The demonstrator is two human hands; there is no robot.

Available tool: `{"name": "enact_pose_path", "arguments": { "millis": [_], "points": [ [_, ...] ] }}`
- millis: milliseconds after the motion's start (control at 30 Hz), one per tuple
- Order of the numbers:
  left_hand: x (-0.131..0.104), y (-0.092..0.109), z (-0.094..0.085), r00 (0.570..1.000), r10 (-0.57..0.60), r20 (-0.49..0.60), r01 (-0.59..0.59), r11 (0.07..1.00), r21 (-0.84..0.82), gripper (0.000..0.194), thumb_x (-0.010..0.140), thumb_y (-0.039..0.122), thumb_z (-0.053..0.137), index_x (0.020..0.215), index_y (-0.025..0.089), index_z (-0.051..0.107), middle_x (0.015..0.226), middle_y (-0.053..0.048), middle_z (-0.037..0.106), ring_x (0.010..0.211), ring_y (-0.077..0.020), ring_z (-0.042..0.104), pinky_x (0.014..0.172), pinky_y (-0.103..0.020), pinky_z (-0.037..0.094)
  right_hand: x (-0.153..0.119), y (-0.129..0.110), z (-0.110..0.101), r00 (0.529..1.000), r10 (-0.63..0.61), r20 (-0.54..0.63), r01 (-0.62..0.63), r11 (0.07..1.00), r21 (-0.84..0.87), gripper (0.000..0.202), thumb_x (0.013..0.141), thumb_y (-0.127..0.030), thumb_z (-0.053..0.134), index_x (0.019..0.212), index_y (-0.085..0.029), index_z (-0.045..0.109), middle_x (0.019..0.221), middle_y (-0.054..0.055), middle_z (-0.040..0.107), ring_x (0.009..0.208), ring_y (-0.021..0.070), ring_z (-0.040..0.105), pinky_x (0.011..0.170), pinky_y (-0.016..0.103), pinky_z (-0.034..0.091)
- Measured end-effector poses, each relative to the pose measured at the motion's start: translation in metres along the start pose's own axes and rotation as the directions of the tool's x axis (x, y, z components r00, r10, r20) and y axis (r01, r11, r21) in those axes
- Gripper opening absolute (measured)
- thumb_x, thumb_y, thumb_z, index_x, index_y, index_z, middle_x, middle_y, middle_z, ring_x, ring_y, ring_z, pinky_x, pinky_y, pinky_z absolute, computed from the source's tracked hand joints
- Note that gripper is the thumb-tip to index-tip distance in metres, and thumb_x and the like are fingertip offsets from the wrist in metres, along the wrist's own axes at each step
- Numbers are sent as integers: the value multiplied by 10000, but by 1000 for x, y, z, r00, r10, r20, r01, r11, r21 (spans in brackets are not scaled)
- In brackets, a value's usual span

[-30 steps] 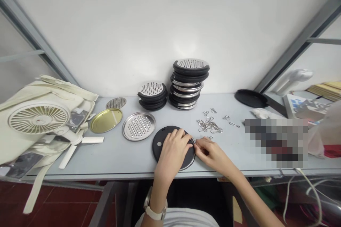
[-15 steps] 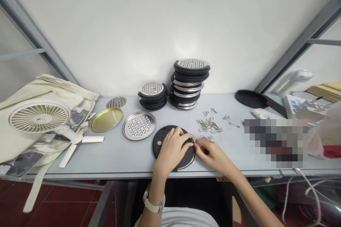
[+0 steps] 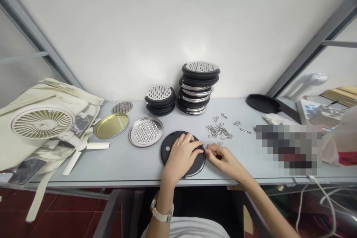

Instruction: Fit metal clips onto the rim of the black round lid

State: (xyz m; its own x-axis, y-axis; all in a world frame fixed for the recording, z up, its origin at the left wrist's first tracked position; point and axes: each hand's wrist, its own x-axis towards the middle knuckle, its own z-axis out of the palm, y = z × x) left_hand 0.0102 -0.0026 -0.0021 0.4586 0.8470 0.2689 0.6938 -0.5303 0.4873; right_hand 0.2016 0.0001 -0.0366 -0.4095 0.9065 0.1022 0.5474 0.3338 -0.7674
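Pale grey desk (image 3: 117, 165) spans the frame; at its lower centre lies the black disc (image 3: 198, 162). Over it my left hand (image 3: 181, 155) rests, fingers bent; whether they pinch anything, I can't tell. My right hand (image 3: 225, 163) pinches what looks like a thin metal piece (image 3: 204, 147) at its rim. I'd expect the disc to be light, stiff, slightly slippery, best gripped by the rim.

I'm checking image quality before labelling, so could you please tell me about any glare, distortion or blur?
Head view: soft glare on the white wall above the taller stack; side posts slanting outward, perhaps from a wide lens; a mosaic hiding part of the right side; thin metal piece by the right hand too small to read clearly.
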Motion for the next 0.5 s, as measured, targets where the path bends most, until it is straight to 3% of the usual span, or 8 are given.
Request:
{"name": "enact_pose_path", "arguments": {
  "millis": [200, 500],
  "points": [
    [-1, 0, 0, 1000, 0, 4, 1, 999, -32, 262, 926, 274, 494, 1166, 280, 599, 974, -26, 532, 925, -186, 486, 853, -341, 440, 1, -1, 0, 999, -31, 7, 31, 999, -15, 348, 921, -296, 398, 618, -214, 248, 583, -57, 274, 568, 114, 313, 541, 247, 280],
    [-1, 0, 1, 1000, 11, 5, -11, 999, -38, 272, 935, 268, 478, 1177, 287, 600, 965, -20, 533, 918, -175, 472, 857, -327, 433, -1, -4, 3, 996, -82, -34, 75, 984, -164, 339, 929, -264, 390, 603, -213, 311, 559, -47, 376, 574, 133, 397, 589, 268, 354]
  ]
}}
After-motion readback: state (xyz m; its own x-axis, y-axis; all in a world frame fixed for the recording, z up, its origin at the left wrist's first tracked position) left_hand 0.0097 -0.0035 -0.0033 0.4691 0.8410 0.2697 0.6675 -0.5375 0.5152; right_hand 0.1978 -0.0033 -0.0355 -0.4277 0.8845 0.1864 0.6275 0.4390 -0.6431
